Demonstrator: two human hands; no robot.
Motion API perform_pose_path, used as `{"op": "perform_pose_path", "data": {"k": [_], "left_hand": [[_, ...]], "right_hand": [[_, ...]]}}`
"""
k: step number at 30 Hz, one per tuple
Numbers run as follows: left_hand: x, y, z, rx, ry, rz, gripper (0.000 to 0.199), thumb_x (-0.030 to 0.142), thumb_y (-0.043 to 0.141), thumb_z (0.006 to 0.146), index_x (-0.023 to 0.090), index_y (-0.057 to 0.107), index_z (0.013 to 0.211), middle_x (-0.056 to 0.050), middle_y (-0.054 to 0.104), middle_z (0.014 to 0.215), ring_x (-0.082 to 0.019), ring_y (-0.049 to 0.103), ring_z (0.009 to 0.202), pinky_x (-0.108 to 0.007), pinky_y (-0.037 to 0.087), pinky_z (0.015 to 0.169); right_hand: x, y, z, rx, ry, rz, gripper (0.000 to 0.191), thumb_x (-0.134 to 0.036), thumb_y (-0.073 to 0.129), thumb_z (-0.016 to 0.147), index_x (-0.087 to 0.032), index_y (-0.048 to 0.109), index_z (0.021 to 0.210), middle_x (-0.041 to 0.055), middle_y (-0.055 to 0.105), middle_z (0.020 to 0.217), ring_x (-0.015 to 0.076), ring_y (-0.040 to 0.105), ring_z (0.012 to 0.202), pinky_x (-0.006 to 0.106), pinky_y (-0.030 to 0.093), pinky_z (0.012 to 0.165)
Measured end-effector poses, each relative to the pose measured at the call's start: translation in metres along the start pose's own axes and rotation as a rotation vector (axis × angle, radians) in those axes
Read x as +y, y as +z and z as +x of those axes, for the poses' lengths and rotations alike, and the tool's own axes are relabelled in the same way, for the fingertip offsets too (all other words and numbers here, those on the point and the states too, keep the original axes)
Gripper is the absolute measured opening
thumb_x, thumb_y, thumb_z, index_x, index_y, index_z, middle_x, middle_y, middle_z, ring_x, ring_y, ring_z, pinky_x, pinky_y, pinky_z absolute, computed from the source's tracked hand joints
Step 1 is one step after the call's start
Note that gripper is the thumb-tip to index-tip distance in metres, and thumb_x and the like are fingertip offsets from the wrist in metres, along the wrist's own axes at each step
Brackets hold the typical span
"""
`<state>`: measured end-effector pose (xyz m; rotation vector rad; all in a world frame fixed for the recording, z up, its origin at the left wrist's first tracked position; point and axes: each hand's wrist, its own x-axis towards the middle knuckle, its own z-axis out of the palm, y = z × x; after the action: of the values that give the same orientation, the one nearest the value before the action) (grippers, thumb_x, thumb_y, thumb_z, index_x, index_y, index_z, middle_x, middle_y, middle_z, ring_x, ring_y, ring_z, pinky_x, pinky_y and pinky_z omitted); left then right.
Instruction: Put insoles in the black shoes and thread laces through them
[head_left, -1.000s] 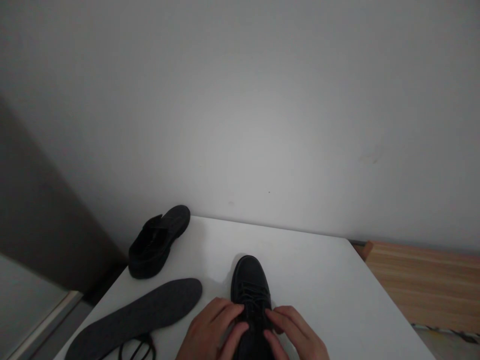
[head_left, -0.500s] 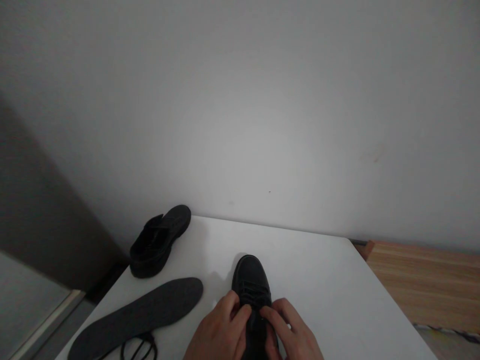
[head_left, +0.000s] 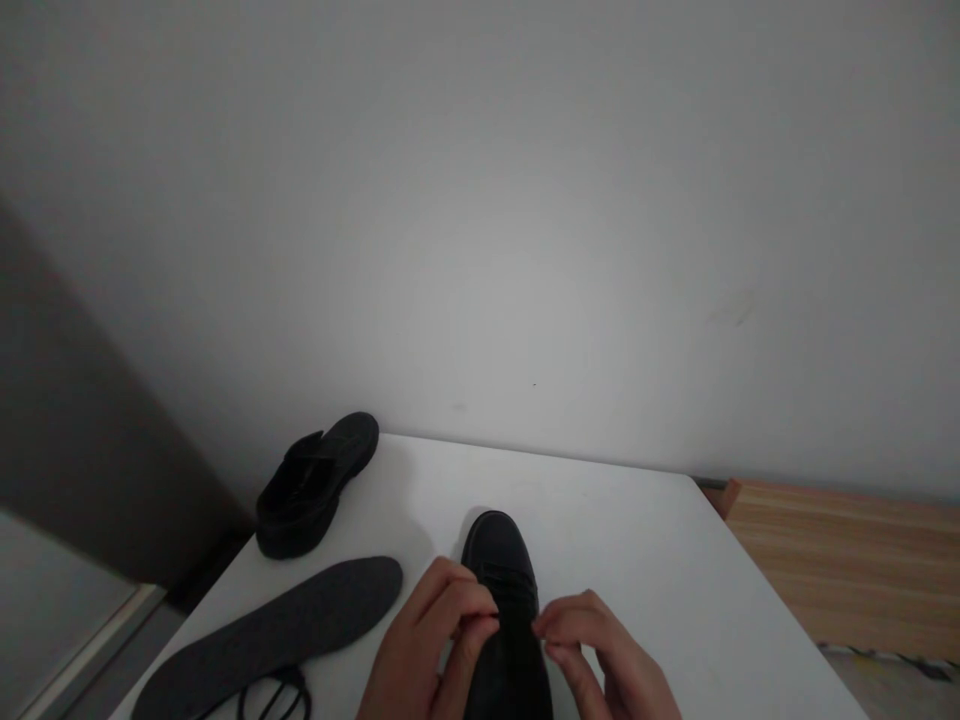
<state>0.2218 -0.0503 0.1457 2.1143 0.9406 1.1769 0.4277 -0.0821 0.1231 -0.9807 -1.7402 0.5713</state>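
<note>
A black lace-up shoe (head_left: 496, 545) points away from me on the white table, its toe toward the wall. My left hand (head_left: 439, 640) is closed in a pinch over the left side of the lacing, a bit of dark shoelace at its fingertips. On the right side of the shoe my right hand (head_left: 604, 650) also pinches, thumb against fingers; the dark lace there hardly stands out from the black shoe. The shoe's heel end runs out of view at the bottom.
Another black shoe (head_left: 296, 525) stands at the table's far left corner by the wall. A dark grey insole (head_left: 285, 625) lies in front of it, with a loose black lace (head_left: 276, 690) beside it. Wood-look boarding (head_left: 847, 560) lies beyond the table's right edge.
Both hands have lifted from the lacing and drawn apart, the right one further right. Their fingers have closed into pinches. The view has shifted slightly.
</note>
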Motion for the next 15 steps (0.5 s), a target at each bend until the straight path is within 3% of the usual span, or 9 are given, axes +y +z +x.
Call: {"op": "perform_pose_path", "data": {"k": [3, 5, 7, 10, 12, 15], "left_hand": [[0.0, -0.002, 0.005, 0.026, -0.028, -0.071, 0.014, 0.014, 0.055, 0.094, 0.023, 0.065, 0.089, 0.0, 0.06, 0.085, -0.013, 0.062, 0.077, -0.02, 0.05, 0.071], [-0.002, 0.001, 0.007, 0.009, -0.041, -0.092, 0.011, 0.015, 0.061, 0.091, 0.023, 0.068, 0.088, 0.0, 0.061, 0.087, -0.014, 0.063, 0.08, -0.021, 0.05, 0.073], [-0.004, 0.005, 0.009, 0.01, -0.06, -0.119, 0.01, 0.015, 0.066, 0.089, 0.024, 0.071, 0.087, -0.001, 0.06, 0.09, -0.014, 0.063, 0.083, -0.022, 0.05, 0.076], [-0.009, 0.01, 0.01, 0.066, -0.099, -0.183, 0.011, 0.014, 0.07, 0.085, 0.025, 0.073, 0.085, 0.0, 0.057, 0.091, -0.015, 0.062, 0.085, -0.023, 0.05, 0.078], [-0.014, 0.013, 0.01, 0.093, -0.107, -0.242, 0.012, 0.014, 0.072, 0.083, 0.025, 0.074, 0.083, 0.0, 0.056, 0.09, -0.015, 0.061, 0.084, -0.023, 0.05, 0.077], [-0.024, 0.016, 0.008, 0.04, -0.173, -0.352, 0.017, 0.016, 0.067, 0.085, 0.027, 0.073, 0.097, 0.0, 0.061, 0.089, -0.015, 0.063, 0.082, -0.024, 0.05, 0.075]], "right_hand": [[-0.004, 0.01, 0.003, 0.182, 0.198, 0.165, 0.013, -0.029, 0.055, 0.1, -0.028, 0.067, 0.097, 0.0023, 0.071, 0.086, 0.014, 0.065, 0.07, 0.021, 0.053, 0.065], [-0.004, 0.02, 0.004, 0.226, 0.338, 0.271, 0.017, -0.039, 0.057, 0.099, -0.026, 0.067, 0.093, 0.0015, 0.068, 0.081, 0.0123, 0.059, 0.062, 0.021, 0.05, 0.057], [-0.003, 0.027, 0.007, 0.193, 0.418, 0.334, 0.022, -0.046, 0.06, 0.096, -0.025, 0.067, 0.095, 0.0007, 0.065, 0.076, 0.0123, 0.056, 0.061, 0.021, 0.047, 0.055], [-0.004, 0.031, 0.014, 0.006, 0.458, 0.369, 0.026, -0.048, 0.064, 0.093, -0.023, 0.071, 0.099, 0.0023, 0.063, 0.079, 0.0128, 0.055, 0.063, 0.021, 0.046, 0.053], [-0.004, 0.03, 0.018, -0.077, 0.468, 0.406, 0.026, -0.046, 0.066, 0.092, -0.022, 0.074, 0.091, 0.0021, 0.06, 0.079, 0.0117, 0.054, 0.061, 0.021, 0.046, 0.053], [-0.001, 0.03, 0.019, -0.016, 0.497, 0.486, 0.026, -0.046, 0.071, 0.088, -0.02, 0.074, 0.082, 0.0005, 0.059, 0.076, 0.0094, 0.054, 0.056, 0.021, 0.045, 0.051]]}}
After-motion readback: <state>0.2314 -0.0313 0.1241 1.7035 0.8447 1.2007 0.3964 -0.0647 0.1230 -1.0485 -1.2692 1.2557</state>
